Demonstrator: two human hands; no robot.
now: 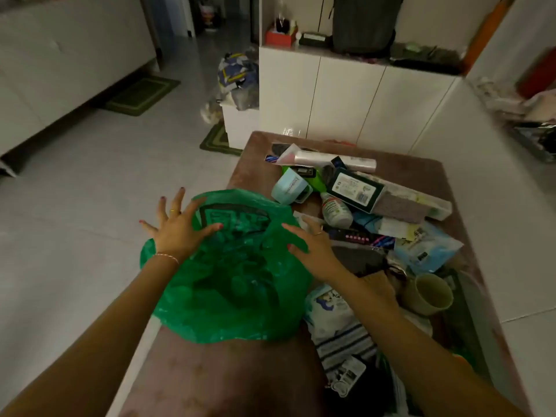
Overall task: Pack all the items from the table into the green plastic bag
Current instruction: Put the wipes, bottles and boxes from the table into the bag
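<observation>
The long brown table [210, 371] carries nearly everything the job concerns, and most of it is unpacked. The green plastic bag [234, 275] lies slumped on the table's left side, under and between both hands; dark shapes show through the plastic, so I'd judge a few things are already inside, though I can't make out what.

The left hand [177, 233] rests on the bag's far left edge, fingers splayed wide, gripping nothing. The right hand [313, 251] lies flat on the bag's right edge, fingers likewise spread and empty. It looks as if she is pressing or spreading the bag, perhaps hunting for its mouth.

Everything to the right of the right hand waits: a striped cloth [343, 341] below the wrist, a dark boxed pack [355, 189] beyond the fingertips, a pale blue cup [290, 186] just past the bag, a green mug [428, 294] off to the right, and a small white bottle [335, 207]. By my reckoning, barely begun.
</observation>
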